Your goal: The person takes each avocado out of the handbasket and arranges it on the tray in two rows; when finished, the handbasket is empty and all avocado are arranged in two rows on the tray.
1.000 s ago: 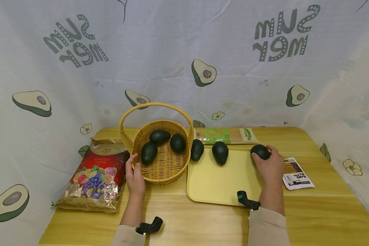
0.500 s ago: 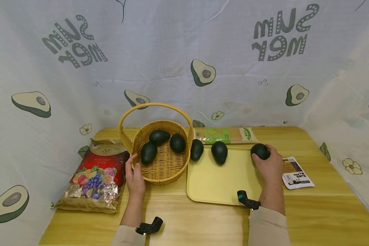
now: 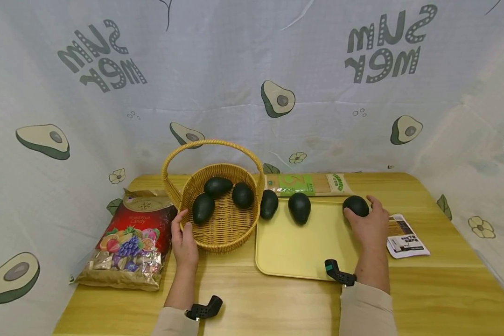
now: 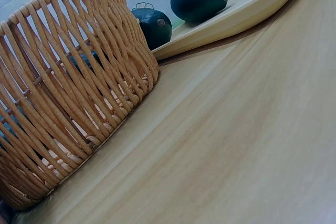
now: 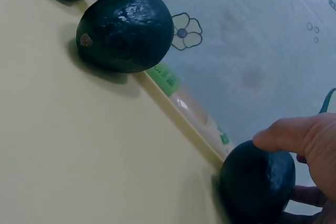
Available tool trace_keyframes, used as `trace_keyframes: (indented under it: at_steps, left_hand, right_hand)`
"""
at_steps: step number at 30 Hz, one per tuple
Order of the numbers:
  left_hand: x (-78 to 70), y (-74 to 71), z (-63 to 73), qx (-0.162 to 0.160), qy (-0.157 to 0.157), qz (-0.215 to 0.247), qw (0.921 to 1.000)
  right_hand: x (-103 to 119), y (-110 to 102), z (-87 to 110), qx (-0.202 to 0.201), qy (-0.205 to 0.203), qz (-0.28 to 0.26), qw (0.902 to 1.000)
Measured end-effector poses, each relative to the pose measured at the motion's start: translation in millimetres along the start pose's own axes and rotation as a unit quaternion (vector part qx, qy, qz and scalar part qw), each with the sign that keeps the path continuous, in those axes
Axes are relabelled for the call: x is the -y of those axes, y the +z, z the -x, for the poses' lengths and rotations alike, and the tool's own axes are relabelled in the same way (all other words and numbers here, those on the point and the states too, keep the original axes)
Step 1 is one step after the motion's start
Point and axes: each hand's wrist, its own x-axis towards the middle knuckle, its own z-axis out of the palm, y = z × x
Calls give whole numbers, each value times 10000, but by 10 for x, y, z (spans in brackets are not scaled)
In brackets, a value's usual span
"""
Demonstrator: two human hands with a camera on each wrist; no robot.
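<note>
In the head view my left hand (image 3: 185, 246) rests against the near left side of the yellow wicker basket (image 3: 222, 244), its fingers fairly straight at the rim. Three dark green avocados (image 3: 203, 208) lie inside. At the far right corner of the yellow tray (image 3: 302, 252), my right hand (image 3: 369, 228) is around another avocado (image 3: 355, 206). The thumb touches it, while the index finger stands slightly off it. Two more avocados (image 3: 299, 208) lie along the tray's far edge. In the right wrist view the thumb (image 5: 283, 134) is on the avocado's upper side (image 5: 257, 182).
A red and gold candy bag (image 3: 130, 238) lies left of the basket. Behind the tray is a noodle packet (image 3: 306, 185). A small white and brown packet (image 3: 406, 237) sits right of the right hand. A printed cloth (image 3: 235, 60) hangs behind the table.
The right hand's fingers have spread a little, with the index finger moving off the avocado. The left hand, the basket and the other avocados have stayed in place.
</note>
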Motion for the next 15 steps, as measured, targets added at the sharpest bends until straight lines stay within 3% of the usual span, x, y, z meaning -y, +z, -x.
trace_keyframes:
  at_steps: [5,10,15]
  left_hand:
    - [-3,3,-10,4,-1,-25,10000]
    - [-13,0,-7,13,-24,-32,10000]
    - [-1,-3,-7,3,-75,-29,10000]
  right_hand:
    - [117,-55,82,-308,-300,-174,9989]
    - [373,-40,213,-541,-729,-509,9946]
    - [544,167,285,165,-1162,-1051,9875]
